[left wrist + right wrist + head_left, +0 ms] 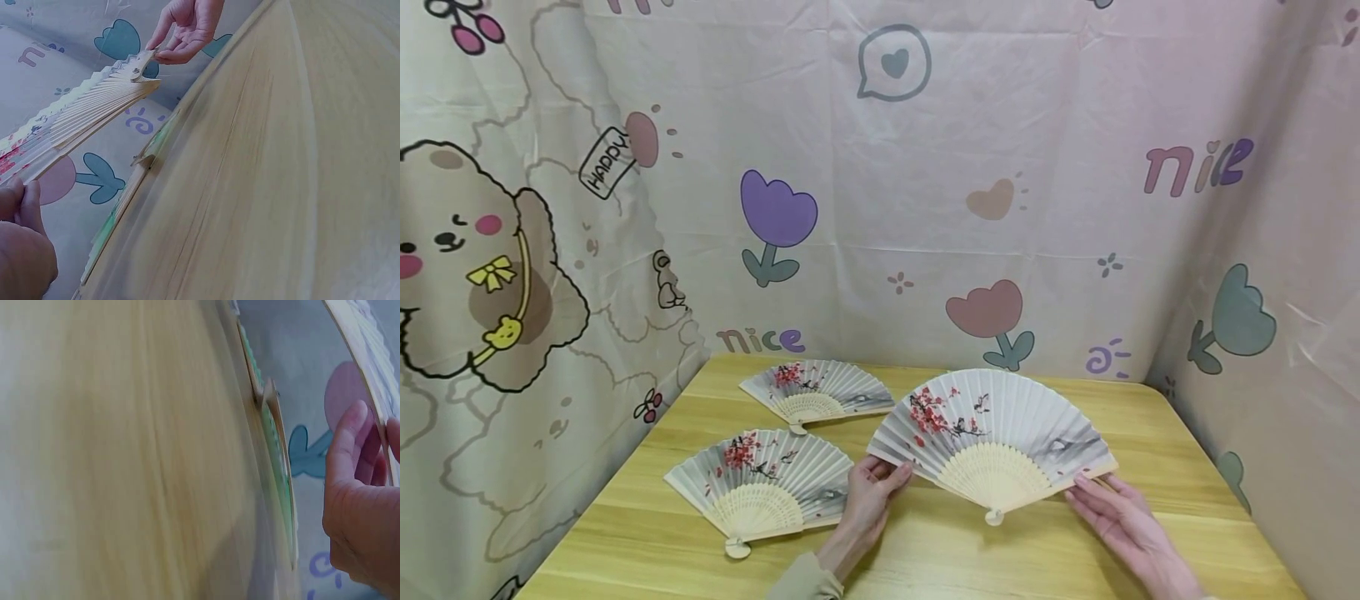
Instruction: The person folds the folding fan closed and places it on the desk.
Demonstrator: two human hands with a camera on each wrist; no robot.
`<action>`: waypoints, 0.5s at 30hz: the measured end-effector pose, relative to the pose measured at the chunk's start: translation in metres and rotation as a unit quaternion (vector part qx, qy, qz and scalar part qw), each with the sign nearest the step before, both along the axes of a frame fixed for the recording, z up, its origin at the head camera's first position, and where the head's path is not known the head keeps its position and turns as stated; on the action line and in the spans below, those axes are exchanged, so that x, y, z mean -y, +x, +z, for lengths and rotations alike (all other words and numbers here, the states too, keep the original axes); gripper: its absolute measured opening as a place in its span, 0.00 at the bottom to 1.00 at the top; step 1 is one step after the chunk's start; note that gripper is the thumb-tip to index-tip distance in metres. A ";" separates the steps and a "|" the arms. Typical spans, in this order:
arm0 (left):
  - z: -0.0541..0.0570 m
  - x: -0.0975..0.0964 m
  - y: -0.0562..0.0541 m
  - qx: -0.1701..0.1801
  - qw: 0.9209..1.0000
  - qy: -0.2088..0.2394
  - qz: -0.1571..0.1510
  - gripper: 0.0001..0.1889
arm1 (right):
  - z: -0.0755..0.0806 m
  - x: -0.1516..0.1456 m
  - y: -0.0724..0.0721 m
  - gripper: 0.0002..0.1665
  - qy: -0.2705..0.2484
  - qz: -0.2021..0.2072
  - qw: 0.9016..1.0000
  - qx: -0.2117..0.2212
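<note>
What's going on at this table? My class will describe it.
A person's left hand and right hand hold a spread white folding fan with red blossoms by its two edges, above the yellow wooden table. On it, to the left, rest a nearer matching fan and a farther matching fan, both spread open.

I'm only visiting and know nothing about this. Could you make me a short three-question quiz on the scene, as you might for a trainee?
1. Besides the held folding fan, how many open folding fans lie on the wood-grain table?
2. True or false: the left hand and the right hand hold that fan at opposite sides.
3. What colour are the blossoms on it?
A. Blue
B. Red
C. Yellow

Key:
1. Two: the back folding fan and the front folding fan.
2. True.
3. B.
</note>
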State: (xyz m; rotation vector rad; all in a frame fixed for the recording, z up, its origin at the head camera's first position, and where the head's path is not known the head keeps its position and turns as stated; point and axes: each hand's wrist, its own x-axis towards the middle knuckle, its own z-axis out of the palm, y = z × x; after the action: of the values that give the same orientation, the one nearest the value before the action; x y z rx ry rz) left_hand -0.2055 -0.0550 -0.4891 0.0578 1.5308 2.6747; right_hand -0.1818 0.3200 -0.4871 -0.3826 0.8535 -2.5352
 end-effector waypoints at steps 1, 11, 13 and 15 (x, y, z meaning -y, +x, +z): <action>0.000 0.000 0.000 0.003 1.000 0.004 0.000 0.25 | 0.000 0.003 0.000 0.29 0.000 -0.005 1.000 -0.001; 0.000 -0.005 -0.004 -0.001 1.000 0.023 -0.002 0.27 | 0.002 0.034 0.002 0.22 0.093 -0.133 0.986 -0.026; 0.000 -0.006 -0.004 -0.006 1.000 0.024 -0.006 0.27 | 0.002 0.040 0.001 0.22 0.118 -0.158 0.980 -0.026; -0.001 -0.007 -0.005 -0.011 1.000 0.025 -0.009 0.28 | 0.002 0.045 0.001 0.23 0.125 -0.173 0.977 -0.028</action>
State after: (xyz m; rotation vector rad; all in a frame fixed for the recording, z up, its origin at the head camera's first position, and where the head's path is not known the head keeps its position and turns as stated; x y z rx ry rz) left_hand -0.2103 -0.0483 -0.4899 0.1031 1.4613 2.7073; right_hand -0.1809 0.2748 -0.4851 -0.2432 1.3448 -2.6873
